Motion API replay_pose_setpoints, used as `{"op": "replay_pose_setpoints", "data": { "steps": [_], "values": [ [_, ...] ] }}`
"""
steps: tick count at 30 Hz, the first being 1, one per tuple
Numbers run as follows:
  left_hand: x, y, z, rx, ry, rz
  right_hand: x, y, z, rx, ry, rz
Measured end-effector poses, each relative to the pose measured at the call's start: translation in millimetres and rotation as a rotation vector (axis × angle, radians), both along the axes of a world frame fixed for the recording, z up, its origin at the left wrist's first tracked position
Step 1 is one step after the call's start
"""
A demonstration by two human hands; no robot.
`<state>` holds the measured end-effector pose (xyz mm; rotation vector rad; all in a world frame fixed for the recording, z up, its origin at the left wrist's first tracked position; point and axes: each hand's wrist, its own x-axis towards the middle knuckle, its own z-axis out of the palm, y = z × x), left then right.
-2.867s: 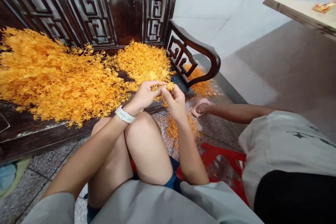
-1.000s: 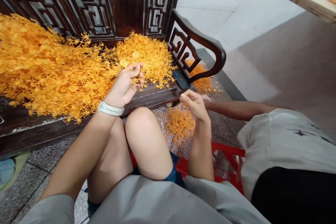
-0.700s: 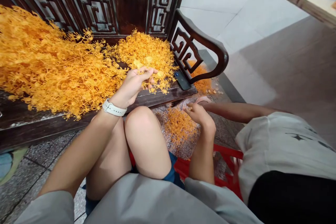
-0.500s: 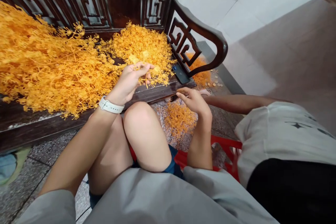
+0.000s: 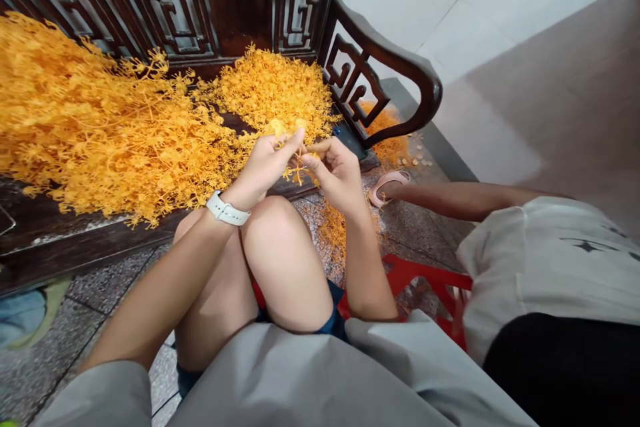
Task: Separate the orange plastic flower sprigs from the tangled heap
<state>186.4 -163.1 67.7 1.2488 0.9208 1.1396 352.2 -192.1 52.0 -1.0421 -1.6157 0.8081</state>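
Note:
My left hand (image 5: 270,163), with a white watch strap on its wrist, pinches an orange plastic sprig (image 5: 299,170) above my knees. Close against it, my right hand (image 5: 336,170) has its thumb and fingers closed at the same sprig's stems. Behind my hands a heap of orange sprigs (image 5: 280,90) lies on the dark wooden bench (image 5: 120,233). A larger heap of orange branched pieces (image 5: 115,140) spreads over the bench to the left.
A curved wooden armrest (image 5: 425,87) rises at the bench's right end, beside a dark flat object (image 5: 350,140). Orange bits (image 5: 333,233) litter the floor. At the right are another person's leg (image 5: 450,199) and a red plastic stool (image 5: 425,273).
My right hand has moved up and left from beside the bench edge to meet my left hand at the sprig. My left hand has shifted slightly right. The view has shifted a little.

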Motion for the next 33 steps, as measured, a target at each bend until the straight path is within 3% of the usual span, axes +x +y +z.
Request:
{"op": "replay_pose_setpoints", "data": {
  "steps": [3, 7, 9, 11, 12, 13, 16, 18, 22, 27, 30, 33],
  "values": [
    [0, -2, 0.2, -0.16, -0.128, 0.016, -4, -12, -0.3, 0.077, -0.113, -0.018],
    [6, -2, -3.5, -0.235, -0.167, 0.02, -14, -43, 14.1, 0.245, -0.356, -0.053],
    [8, 7, -6.6, -0.213, -0.134, 0.09, -17, -63, 25.6, 0.3, -0.285, 0.079],
    [4, 20, -8.6, -0.16, -0.106, 0.233, -15, -78, 37.2, 0.359, -0.084, 0.27],
    [0, 26, -8.8, -0.13, -0.095, 0.296, -13, -81, 42.0, 0.375, 0.0, 0.298],
    [-4, 32, -8.5, -0.105, -0.085, 0.323, -10, -79, 45.6, 0.375, 0.049, 0.248],
    [-14, 33, -5.7, -0.036, -0.056, 0.224, -2, -50, 46.8, 0.252, 0.0, -0.144],
    [-15, 23, -4.7, 0.048, -0.022, 0.124, 1, -21, 40.5, 0.155, -0.076, -0.24],
    [-11, 4, -6.0, 0.227, 0.056, 0.019, -2, 15, 22.2, 0.122, -0.282, -0.093],
    [-15, 3, -4.1, 0.302, 0.208, 0.075, -21, 8, 11.5, 0.234, -0.275, -0.143],
    [-20, 9, -4.3, 0.279, 0.26, 0.207, -34, -11, 24.0, 0.253, -0.198, -0.055],
    [-25, 21, -8.2, 0.244, 0.275, 0.322, -39, -39, 54.1, 0.29, -0.092, 0.054]
  ]
}}
